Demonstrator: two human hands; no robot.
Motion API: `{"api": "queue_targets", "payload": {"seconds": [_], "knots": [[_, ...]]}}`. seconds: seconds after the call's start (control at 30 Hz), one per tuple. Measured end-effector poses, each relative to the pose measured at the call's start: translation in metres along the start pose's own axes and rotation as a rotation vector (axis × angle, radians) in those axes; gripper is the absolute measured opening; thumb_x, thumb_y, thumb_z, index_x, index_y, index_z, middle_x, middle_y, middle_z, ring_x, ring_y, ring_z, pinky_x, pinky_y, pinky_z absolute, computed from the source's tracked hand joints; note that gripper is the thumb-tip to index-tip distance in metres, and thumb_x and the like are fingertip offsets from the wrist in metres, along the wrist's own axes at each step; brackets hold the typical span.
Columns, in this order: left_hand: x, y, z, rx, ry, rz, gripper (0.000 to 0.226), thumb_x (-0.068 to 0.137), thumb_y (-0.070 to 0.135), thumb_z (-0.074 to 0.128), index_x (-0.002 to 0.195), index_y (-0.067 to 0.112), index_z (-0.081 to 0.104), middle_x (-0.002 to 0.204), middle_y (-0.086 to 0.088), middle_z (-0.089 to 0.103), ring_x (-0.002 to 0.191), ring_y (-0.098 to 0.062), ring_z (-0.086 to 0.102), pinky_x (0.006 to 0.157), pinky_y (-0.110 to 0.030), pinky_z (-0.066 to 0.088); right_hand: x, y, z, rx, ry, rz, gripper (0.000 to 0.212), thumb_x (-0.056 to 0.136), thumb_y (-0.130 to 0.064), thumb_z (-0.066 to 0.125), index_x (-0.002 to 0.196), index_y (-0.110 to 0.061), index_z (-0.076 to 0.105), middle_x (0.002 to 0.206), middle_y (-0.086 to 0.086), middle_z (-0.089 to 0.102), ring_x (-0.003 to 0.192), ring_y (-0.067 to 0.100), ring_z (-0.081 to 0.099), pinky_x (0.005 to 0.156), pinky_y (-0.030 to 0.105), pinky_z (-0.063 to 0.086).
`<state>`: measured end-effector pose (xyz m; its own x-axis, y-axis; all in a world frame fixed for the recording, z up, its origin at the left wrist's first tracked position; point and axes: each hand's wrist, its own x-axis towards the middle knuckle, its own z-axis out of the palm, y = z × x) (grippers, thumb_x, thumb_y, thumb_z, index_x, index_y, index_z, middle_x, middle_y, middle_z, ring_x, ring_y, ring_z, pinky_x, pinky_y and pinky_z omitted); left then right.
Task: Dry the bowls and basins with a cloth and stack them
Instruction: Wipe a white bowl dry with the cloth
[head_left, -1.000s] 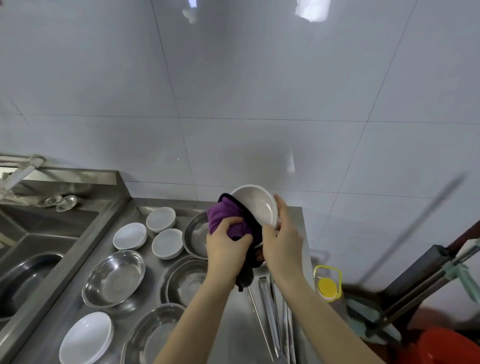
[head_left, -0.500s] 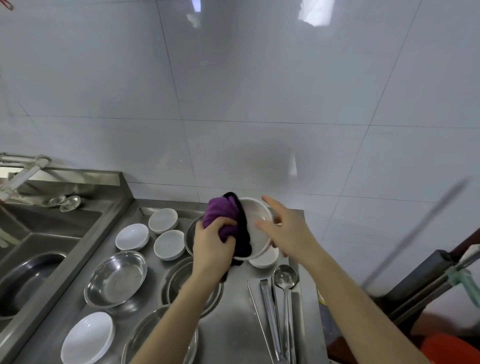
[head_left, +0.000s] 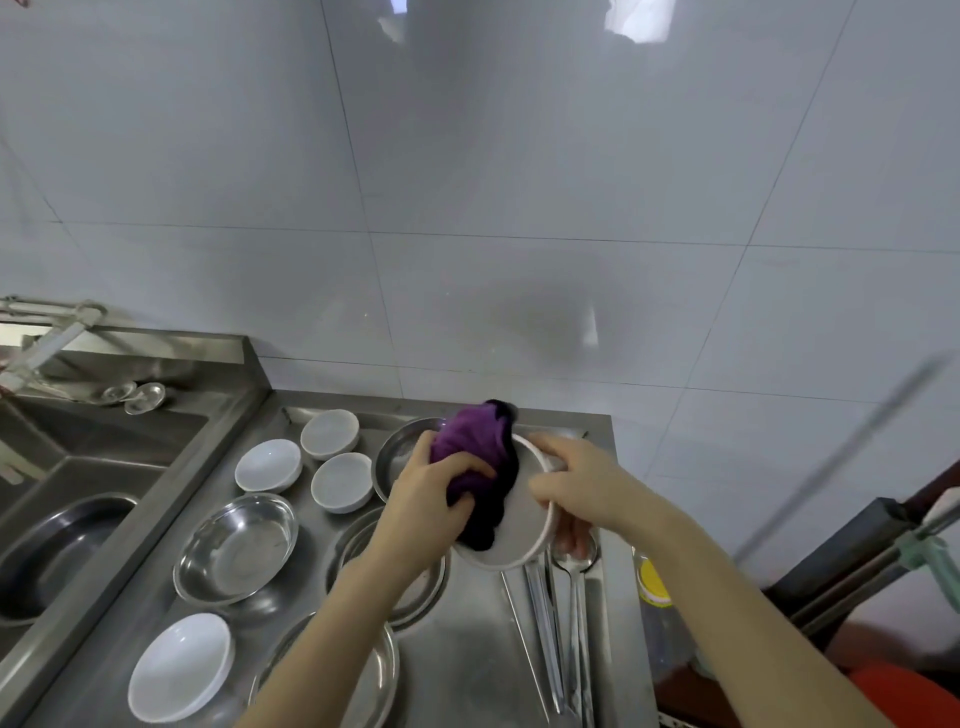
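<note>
Left hand (head_left: 431, 499): fingers curled round a bunched purple cloth (head_left: 470, 457), pressing it into the white bowl (head_left: 519, 540).

Right hand (head_left: 587, 483): grips the same bowl by its right rim, fingers over the edge. The bowl is tilted toward the person, low over the right part of the steel surface (head_left: 467, 649). Whether its underside touches anything cannot be told.

Handling, judged: the bowl looks like glazed ceramic or melamine, so it is rigid, light enough for one hand, slick while damp and liable to chip against steel. The rim hold is the sound one, with the thumb opposite the fingers. The cloth is soft and conforms to the curve.

Containers:
- Three small white bowls (head_left: 342, 482) stand close together at the back left of the surface; nothing shows in them.
- A wider white bowl (head_left: 179, 665) sits at the near left, apparently holding nothing.
- Steel basins (head_left: 236, 548) lie singly across the surface, two partly hidden under the left arm and one behind the cloth. The one in plain view holds nothing.
- No stack is visible yet.

A ladle and tongs (head_left: 571, 597) lie just beside the held bowl, and a sink (head_left: 52, 545) adjoins on the left.
</note>
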<state>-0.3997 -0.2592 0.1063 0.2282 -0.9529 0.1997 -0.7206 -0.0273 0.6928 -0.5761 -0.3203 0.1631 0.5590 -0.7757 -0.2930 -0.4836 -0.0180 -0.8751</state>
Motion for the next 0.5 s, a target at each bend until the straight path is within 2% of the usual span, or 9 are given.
{"api": "queue_targets", "payload": {"seconds": [0.07, 0.17, 0.27, 0.3, 0.33, 0.4, 0.5], "knots": [[0.005, 0.0, -0.003, -0.021, 0.034, 0.011, 0.04, 0.077, 0.002, 0.062, 0.099, 0.034, 0.07, 0.114, 0.004, 0.045, 0.097, -0.016, 0.049, 0.089, -0.026, 0.042, 0.001, -0.004, -0.002, 0.016, 0.021, 0.001, 0.061, 0.078, -0.002, 0.043, 0.125, -0.038, 0.056, 0.057, 0.011, 0.066, 0.041, 0.031, 0.06, 0.04, 0.03, 0.05], [0.01, 0.012, 0.008, -0.101, 0.203, -0.156, 0.039, 0.08, 0.004, 0.06, 0.107, 0.031, 0.068, 0.115, -0.002, 0.047, 0.094, -0.017, 0.049, 0.088, -0.025, 0.041, 0.005, -0.004, 0.011, 0.2, 0.209, -0.035, 0.056, 0.083, -0.006, 0.044, 0.127, -0.04, 0.055, 0.066, 0.014, 0.069, 0.044, 0.032, 0.064, 0.043, 0.032, 0.053], [0.005, 0.022, 0.026, -0.332, 0.195, -0.326, 0.036, 0.083, 0.01, 0.062, 0.114, 0.029, 0.063, 0.112, -0.004, 0.059, 0.088, -0.012, 0.058, 0.067, -0.006, 0.042, 0.015, 0.009, 0.03, 0.181, 0.509, -0.097, 0.05, 0.083, -0.017, 0.052, 0.126, -0.044, 0.054, 0.075, 0.001, 0.071, 0.06, 0.028, 0.07, 0.059, 0.036, 0.059], [0.003, 0.023, 0.03, -0.402, 0.168, -0.364, 0.035, 0.084, 0.011, 0.062, 0.114, 0.029, 0.062, 0.111, -0.004, 0.061, 0.086, -0.009, 0.059, 0.062, -0.005, 0.042, 0.017, 0.014, 0.035, 0.164, 0.556, -0.117, 0.052, 0.082, -0.02, 0.052, 0.127, -0.046, 0.053, 0.078, -0.002, 0.071, 0.064, 0.025, 0.07, 0.064, 0.038, 0.06], [0.002, 0.022, 0.032, -0.406, 0.162, -0.377, 0.035, 0.083, 0.012, 0.062, 0.114, 0.029, 0.062, 0.112, -0.005, 0.061, 0.087, -0.009, 0.059, 0.063, -0.006, 0.043, 0.017, 0.018, 0.038, 0.158, 0.558, -0.135, 0.054, 0.081, -0.021, 0.052, 0.128, -0.047, 0.051, 0.079, -0.003, 0.071, 0.066, 0.024, 0.07, 0.066, 0.041, 0.061], [0.001, 0.016, 0.029, -0.253, 0.169, -0.346, 0.039, 0.08, 0.012, 0.065, 0.113, 0.032, 0.063, 0.116, -0.005, 0.054, 0.092, -0.015, 0.055, 0.076, -0.015, 0.042, 0.014, 0.022, 0.035, 0.146, 0.473, -0.128, 0.054, 0.08, -0.017, 0.051, 0.126, -0.045, 0.053, 0.072, -0.001, 0.071, 0.061, 0.027, 0.069, 0.061, 0.044, 0.061], [0.002, 0.007, 0.012, 0.003, 0.092, -0.11, 0.039, 0.078, 0.008, 0.064, 0.107, 0.034, 0.067, 0.118, -0.001, 0.044, 0.095, -0.019, 0.051, 0.084, -0.023, 0.039, 0.008, 0.022, 0.009, 0.176, 0.122, -0.021, 0.041, 0.082, -0.005, 0.045, 0.113, -0.026, 0.06, 0.052, 0.011, 0.062, 0.038, 0.031, 0.059, 0.036, 0.03, 0.048]]}}
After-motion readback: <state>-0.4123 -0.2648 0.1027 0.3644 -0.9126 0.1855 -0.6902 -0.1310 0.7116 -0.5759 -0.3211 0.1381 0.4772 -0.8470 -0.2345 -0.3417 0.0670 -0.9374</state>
